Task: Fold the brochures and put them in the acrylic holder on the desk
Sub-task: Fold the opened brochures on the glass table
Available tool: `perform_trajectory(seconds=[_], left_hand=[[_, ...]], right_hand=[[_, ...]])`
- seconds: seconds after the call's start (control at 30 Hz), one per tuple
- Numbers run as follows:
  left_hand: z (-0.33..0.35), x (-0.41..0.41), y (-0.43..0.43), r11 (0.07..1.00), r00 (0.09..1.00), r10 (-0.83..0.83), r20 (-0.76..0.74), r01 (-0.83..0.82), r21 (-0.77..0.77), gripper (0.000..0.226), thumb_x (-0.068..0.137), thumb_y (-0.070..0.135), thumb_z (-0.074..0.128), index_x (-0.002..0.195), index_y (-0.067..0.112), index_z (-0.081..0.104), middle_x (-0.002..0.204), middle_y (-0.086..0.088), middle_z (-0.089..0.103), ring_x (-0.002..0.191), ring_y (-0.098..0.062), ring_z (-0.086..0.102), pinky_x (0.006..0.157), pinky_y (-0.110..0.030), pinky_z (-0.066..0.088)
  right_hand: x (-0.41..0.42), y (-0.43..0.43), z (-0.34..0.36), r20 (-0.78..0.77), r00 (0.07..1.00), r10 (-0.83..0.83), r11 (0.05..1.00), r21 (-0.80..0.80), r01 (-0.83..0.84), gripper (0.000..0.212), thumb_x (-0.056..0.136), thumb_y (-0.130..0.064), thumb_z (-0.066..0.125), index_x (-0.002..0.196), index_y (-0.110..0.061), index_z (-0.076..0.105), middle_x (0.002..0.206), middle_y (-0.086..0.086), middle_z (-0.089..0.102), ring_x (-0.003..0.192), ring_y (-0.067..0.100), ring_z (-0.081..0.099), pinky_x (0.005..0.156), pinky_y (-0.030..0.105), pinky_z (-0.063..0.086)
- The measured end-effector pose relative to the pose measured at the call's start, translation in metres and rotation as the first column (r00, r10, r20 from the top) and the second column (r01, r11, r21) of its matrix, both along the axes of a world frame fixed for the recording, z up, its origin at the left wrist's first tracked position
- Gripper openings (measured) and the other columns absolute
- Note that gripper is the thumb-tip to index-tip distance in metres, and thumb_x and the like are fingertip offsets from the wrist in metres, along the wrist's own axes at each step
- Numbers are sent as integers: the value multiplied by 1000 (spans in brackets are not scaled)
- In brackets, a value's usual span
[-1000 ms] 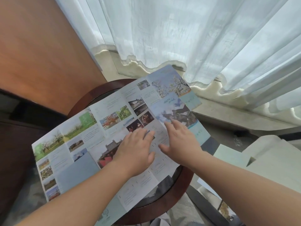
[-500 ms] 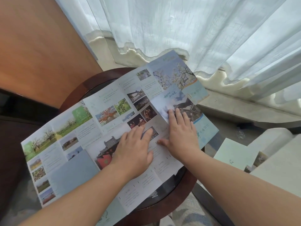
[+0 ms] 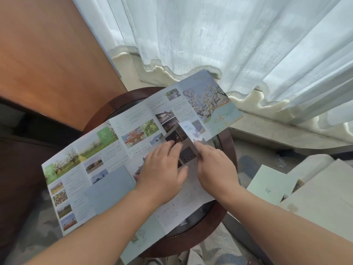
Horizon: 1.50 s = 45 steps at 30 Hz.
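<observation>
Left hand point(image 3: 162, 173) open flat, right hand point(image 3: 215, 167) of unclear grip, on brochure point(image 3: 112, 152) lengthwise near-left to far-right.

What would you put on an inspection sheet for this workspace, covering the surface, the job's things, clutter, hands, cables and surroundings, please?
Surface: round dark wooden table with a glass top, mostly covered.
Job's things: open brochure spread over the table and overhanging its edges, one flap on the right raised; pale green leaflet lies off to the right; acrylic holder not seen.
Clutter: nothing seen.
Hands: left hand flat on the brochure; right hand at the raised flap, grip unclear.
Cables: nothing seen.
Surroundings: white sheer curtain behind; wooden panel at left.
</observation>
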<state>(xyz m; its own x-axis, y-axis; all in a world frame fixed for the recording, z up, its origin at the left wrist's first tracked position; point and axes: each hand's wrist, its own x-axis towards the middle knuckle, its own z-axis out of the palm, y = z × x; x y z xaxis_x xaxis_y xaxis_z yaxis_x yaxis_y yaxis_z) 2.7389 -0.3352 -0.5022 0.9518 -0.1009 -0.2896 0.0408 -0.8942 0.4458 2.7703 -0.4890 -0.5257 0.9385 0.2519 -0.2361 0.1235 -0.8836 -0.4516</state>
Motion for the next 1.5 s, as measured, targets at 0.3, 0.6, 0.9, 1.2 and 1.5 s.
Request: perform_trajectory(seconds=[0.3, 0.6, 0.9, 1.2, 1.5], left_hand=[[89, 7, -3, 382, 633, 586, -505, -766, -517, 16, 91, 29, 54, 90, 20, 67, 90, -2, 75, 93, -26, 71, 86, -49, 57], [131, -12, 50, 32, 496, 543, -677, -818, -574, 22, 90, 1, 50, 109, -3, 58, 105, -34, 66, 96, -49, 66, 88, -68, 49], [140, -28, 46, 309, 616, 588, -523, -770, -559, 15, 85, 22, 61, 99, 18, 65, 97, -10, 74, 93, -32, 71, 88, -60, 53], [124, -38, 59, 341, 663, 524, -534, -738, -582, 30, 89, 28, 68, 118, 31, 60, 106, -2, 75, 95, -26, 73, 89, -54, 56], [123, -36, 55, 248, 675, 509, -535, -710, -659, 25, 98, 8, 52, 116, 24, 63, 108, -10, 74, 99, -31, 71, 88, -55, 55]], right_hand=[[-34, 41, 104, -93, 980, 177, 957, 247, -149, 34, 93, -34, 40, 126, -28, 49, 122, -7, 57, 112, 20, 54, 88, 35, 46], [4, 24, 132, -731, 682, -36, 622, 517, 587, 74, 86, -41, 70, 147, -16, 36, 129, 1, 62, 110, 20, 65, 92, 38, 51], [-10, 36, 137, -807, 586, 80, 422, 560, 713, 18, 98, -10, 53, 115, -8, 62, 101, 16, 75, 86, 30, 73, 65, 38, 58], [-15, 40, 139, -800, 585, 132, 350, 590, 728, 21, 99, -6, 50, 117, -10, 61, 105, 17, 74, 84, 28, 73, 63, 35, 58], [-15, 34, 124, -746, 657, -106, 531, 516, 672, 66, 85, -25, 73, 142, -28, 39, 133, 4, 54, 112, 29, 63, 94, 50, 53]])
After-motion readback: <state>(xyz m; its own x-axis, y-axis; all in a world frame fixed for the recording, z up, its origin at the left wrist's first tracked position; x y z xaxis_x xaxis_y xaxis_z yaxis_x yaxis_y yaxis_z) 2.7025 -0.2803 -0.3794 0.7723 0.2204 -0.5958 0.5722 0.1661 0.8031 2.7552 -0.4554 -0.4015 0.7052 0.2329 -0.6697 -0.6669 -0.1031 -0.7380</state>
